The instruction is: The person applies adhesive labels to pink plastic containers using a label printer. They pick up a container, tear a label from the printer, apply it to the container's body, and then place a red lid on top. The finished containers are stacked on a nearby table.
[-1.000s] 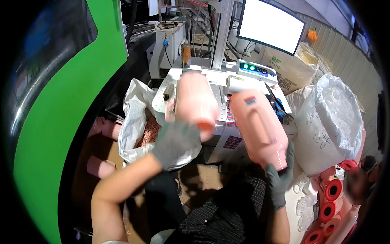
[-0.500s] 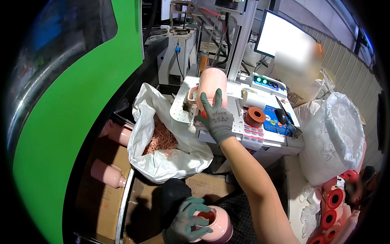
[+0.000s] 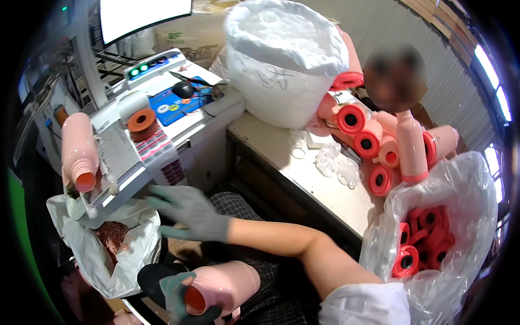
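Observation:
My left hand [image 3: 175, 295], in a grey-green glove, grips a pink plastic jug [image 3: 233, 284] around its neck. The jug lies tilted across my lap, its open mouth facing left. My right hand [image 3: 192, 214], gloved alike and blurred by motion, holds nothing; its fingers are stretched out to the left, above my lap and near the bench edge. Another pink jug [image 3: 78, 141] lies on the perforated metal plate [image 3: 116, 154] of the workbench, mouth toward me, with neither hand on it.
Below the plate, a white sack [image 3: 130, 279] holds pink shavings. An orange tape roll [image 3: 142, 122] and a black mouse [image 3: 183, 90] sit on the bench. A white sack [image 3: 281, 70], clear rings [image 3: 338, 165] and pink bottles with red bases [image 3: 411, 143] occupy the right table, near a bag of red lids [image 3: 425, 238].
My view has swung right. My right hand has let go of the jug on the plate and drawn back toward me. The jug in my left hand has tipped from upright onto its side.

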